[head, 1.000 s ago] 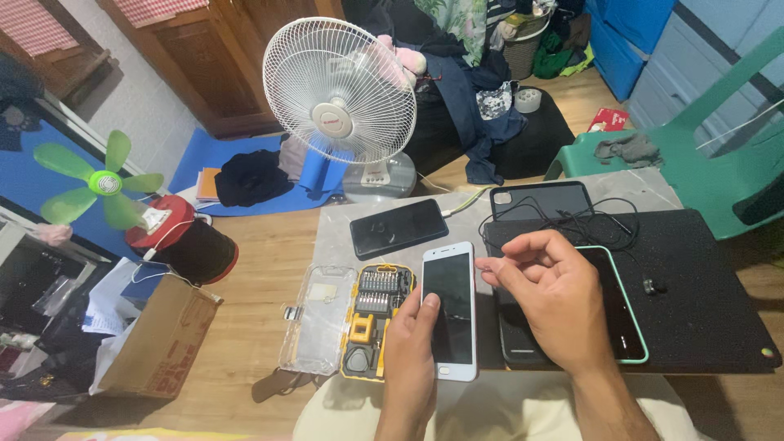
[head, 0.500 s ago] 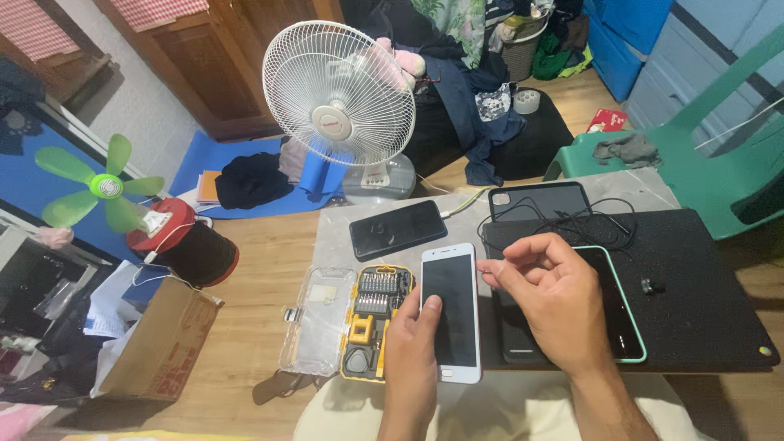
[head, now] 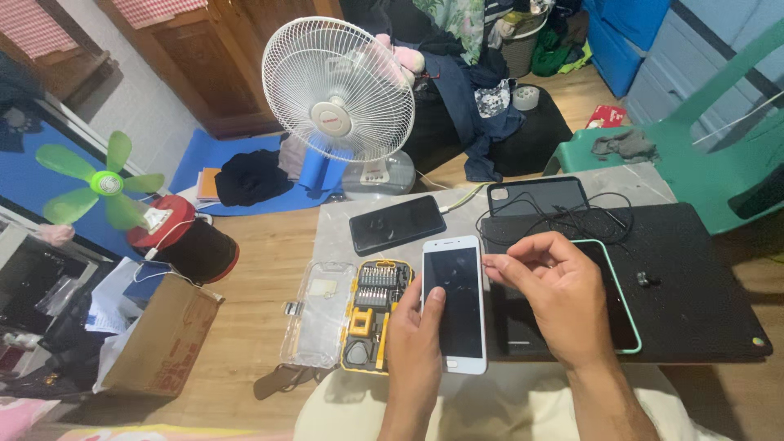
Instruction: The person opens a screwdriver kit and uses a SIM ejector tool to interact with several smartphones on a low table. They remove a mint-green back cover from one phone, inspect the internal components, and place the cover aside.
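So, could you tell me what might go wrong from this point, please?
The white phone is gripped only along its left edge by the left hand, so it could slip. The right hand pinches something thin at its upper corner, which might scratch it. The open screwdriver kit close beside it could be knocked.

Glossy glass-fronted white phone (head: 455,304), matt black mat (head: 694,278), smooth wooden floor (head: 261,269), clear plastic lid (head: 318,314).

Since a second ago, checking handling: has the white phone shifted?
No. The white phone lies beside the yellow screwdriver kit, held by the left hand.
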